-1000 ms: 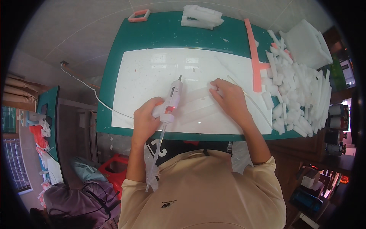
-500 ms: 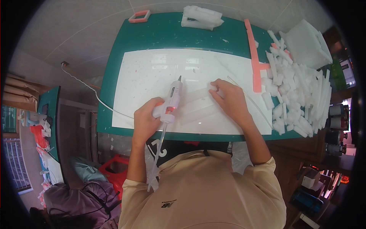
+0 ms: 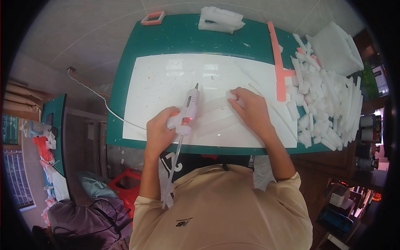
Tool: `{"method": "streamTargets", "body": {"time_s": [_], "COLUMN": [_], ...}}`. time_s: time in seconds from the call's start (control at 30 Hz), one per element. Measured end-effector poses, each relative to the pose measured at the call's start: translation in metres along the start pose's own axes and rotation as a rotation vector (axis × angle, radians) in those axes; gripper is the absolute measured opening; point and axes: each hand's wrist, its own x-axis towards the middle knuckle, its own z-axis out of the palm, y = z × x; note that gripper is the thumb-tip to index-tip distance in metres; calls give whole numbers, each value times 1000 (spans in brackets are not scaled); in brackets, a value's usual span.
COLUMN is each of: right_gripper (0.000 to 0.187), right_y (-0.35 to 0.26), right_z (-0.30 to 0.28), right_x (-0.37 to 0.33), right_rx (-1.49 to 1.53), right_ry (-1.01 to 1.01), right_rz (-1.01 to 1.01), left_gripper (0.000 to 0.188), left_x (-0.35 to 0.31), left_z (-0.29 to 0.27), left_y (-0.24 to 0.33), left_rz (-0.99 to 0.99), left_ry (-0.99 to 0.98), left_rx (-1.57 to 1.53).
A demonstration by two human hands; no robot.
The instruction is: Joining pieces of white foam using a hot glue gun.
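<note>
My left hand (image 3: 160,128) is wrapped round the handle of a white hot glue gun (image 3: 190,109). Its dark nozzle points away from me over the white sheet (image 3: 146,83), and a long clear glue stick (image 3: 173,168) trails out of its back toward my body. Right of the gun, thumb and fingers of my right hand (image 3: 255,111) close on the end of a pale foam strip (image 3: 214,104) lying on the sheet. A second pale strip (image 3: 218,123) lies nearer to me, hard to tell from the white surface.
A thin rod (image 3: 273,107) lies by my right forearm. Beyond it are a pink foam strip (image 3: 278,62), heaped white foam scraps (image 3: 321,100) and a white foam box (image 3: 335,48). White foam (image 3: 221,18) and a pink frame (image 3: 152,18) sit at the far edge. A cord (image 3: 104,104) runs left.
</note>
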Motion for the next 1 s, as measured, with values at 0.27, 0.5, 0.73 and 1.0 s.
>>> {"method": "streamTargets", "body": {"time_s": [0.27,0.5,0.73,1.0], "right_gripper": [20,19,19,18], "right_y": [0,2,4,4], "right_z": [0,3,4,4], "right_x": [-1,-2,-2,-3], "right_rx": [-13,-9,-18,-30], "right_ry": [1,-2,-5,9], "right_rz": [1,-9,-14,-32], "left_gripper": [36,38,38,41], "left_x": [-1,-1,-1,-2], "left_z": [1,2,3,3], "left_y": [0,-3,-7,-7], "left_rz": [1,7,24,23], "left_ry": [7,10,7,5], "left_rx": [-4,-20,-18,-15]}}
